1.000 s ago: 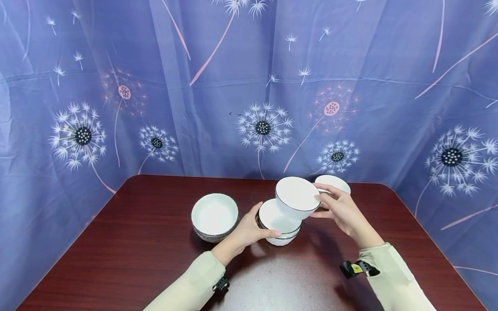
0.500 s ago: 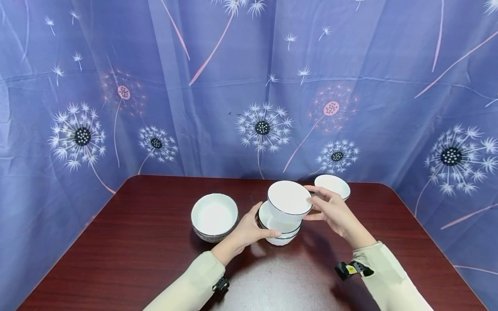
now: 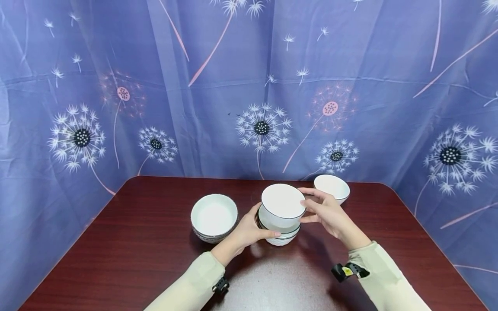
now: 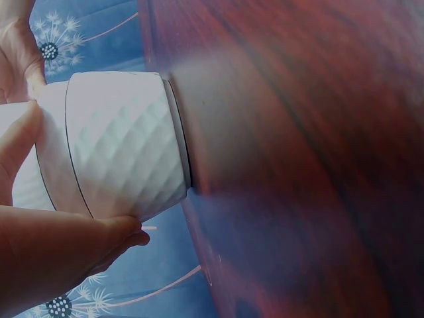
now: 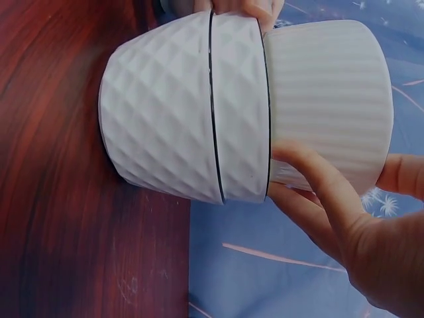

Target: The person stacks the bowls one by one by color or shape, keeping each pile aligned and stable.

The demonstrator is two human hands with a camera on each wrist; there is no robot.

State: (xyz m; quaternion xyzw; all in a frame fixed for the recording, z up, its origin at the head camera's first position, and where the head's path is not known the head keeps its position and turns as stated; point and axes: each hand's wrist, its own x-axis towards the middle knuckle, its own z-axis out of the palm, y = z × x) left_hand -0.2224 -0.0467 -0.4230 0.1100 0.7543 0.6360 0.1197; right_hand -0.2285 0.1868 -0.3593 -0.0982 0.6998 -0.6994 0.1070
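A white bowl with a thin dark rim sits at the top of a stack of white bowls, its base down inside the upper one. In the right wrist view this bowl has fine ribs, while the two stacked bowls below carry a raised diamond pattern and dark rim lines. My right hand grips the ribbed bowl from the right, thumb at the rim and fingers along its side. My left hand holds the stack from the left, thumb in front, fingers round behind.
Left of the stack stands another pile of bowls with a patterned outside. A single white bowl is at the back right, behind my right hand. The dark red table ends at a blue dandelion-print curtain.
My right hand has moved left and slightly down with the ribbed bowl, bringing it over and into the stack. The left hand has stayed on the stack.
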